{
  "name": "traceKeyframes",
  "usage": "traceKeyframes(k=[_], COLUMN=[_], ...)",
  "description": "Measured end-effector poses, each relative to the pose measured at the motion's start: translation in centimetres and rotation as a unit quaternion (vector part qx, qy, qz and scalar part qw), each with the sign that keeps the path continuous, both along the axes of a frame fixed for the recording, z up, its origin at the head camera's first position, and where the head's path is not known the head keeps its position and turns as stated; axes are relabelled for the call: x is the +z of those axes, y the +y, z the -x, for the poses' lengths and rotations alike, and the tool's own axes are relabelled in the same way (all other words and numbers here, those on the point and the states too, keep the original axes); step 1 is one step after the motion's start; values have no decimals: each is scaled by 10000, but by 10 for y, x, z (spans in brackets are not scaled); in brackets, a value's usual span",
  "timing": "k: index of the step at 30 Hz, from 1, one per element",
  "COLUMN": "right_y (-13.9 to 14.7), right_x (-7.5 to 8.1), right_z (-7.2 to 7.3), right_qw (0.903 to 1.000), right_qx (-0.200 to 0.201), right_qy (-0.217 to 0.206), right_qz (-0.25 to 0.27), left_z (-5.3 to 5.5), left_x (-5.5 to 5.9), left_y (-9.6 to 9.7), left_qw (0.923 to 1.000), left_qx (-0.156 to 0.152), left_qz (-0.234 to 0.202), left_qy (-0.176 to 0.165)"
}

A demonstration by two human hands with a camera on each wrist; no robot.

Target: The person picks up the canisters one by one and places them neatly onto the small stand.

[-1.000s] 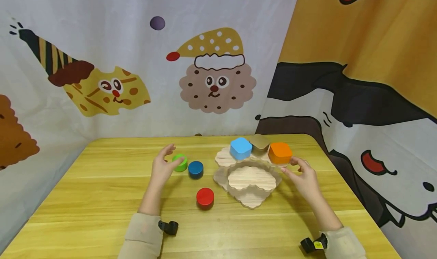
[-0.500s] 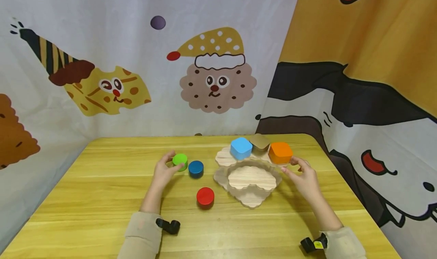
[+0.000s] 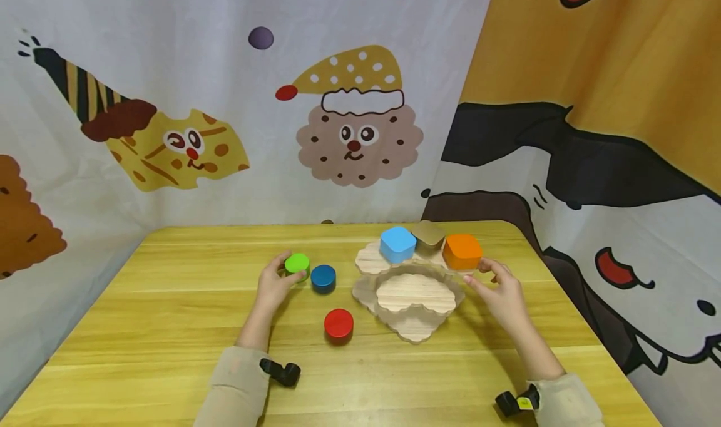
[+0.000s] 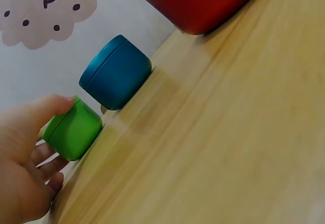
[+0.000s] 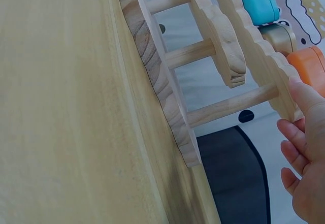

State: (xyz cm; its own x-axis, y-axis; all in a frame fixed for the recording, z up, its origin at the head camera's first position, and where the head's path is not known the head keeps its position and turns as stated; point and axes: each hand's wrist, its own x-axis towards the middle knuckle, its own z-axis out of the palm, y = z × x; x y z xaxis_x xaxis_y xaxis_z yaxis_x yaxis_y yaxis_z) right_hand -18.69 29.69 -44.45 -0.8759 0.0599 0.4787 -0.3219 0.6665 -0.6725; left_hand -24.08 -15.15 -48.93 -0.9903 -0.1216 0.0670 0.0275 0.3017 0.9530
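Observation:
On the left of the head view, my left hand (image 3: 273, 287) holds a small round green tin (image 3: 296, 264) between thumb and fingers. The left wrist view shows the thumb at the lid of this tin (image 4: 77, 132) and fingers behind it, low by the table. Just to its right stands a round blue tin (image 3: 323, 278); a round red tin (image 3: 338, 325) is closer to me. My right hand (image 3: 506, 297) pinches the right end of the top shelf of a tiered wooden stand (image 5: 271, 64). An orange tin (image 3: 463, 252) sits on that shelf beside the fingertips.
A light blue tin (image 3: 397, 245) and a gold tin (image 3: 429, 238) share the stand's top shelf with the orange one. Lower scalloped shelves (image 3: 415, 293) lie beneath, joined by wooden posts (image 5: 231, 106). Behind the wooden table (image 3: 169, 327) hangs a printed curtain (image 3: 203, 51).
My left hand has moved slightly right and closed its thumb and fingers round the green tin. The right hand stays at the shelf's end.

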Motion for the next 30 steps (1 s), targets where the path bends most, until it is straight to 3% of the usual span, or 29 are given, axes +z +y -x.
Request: traceKeyframes(k=[18,30], right_y=[-1,-1], right_x=[2,2], right_z=[-1,-2], right_qw=[9999,9999], right_qx=[-19,27], right_qy=[-119,-113], right_qz=[-66,1], left_z=[-3,-9], left_x=[3,27], left_y=[0,14], left_qw=[9993,9967], left_qx=[358,437], left_qz=[140,338], left_qy=[42,589])
